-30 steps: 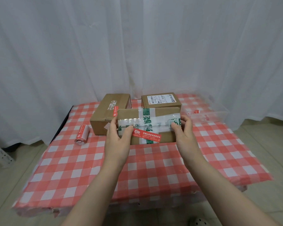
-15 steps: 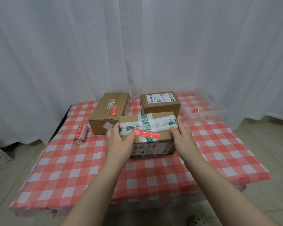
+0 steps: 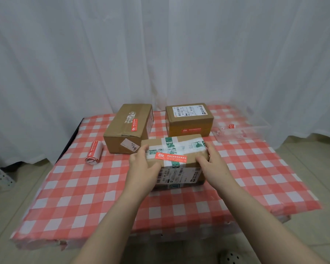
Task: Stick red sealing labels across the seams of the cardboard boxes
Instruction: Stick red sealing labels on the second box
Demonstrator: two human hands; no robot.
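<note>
Two hands grip the nearest cardboard box [image 3: 179,177] by its ends at the middle of the tabletop [image 3: 103,197]: left hand [image 3: 141,165] and right hand [image 3: 214,164] curl their fingers over its taped top, which carries a red label [image 3: 171,156]. Behind it, near the far edge, stand the left box [image 3: 128,126] and the right box [image 3: 188,121], each labelled. A label roll [image 3: 94,153] lies by the left edge.

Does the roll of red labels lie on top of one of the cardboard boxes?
No, the roll of red labels lies on the checked tablecloth, apart from the left box.
</note>
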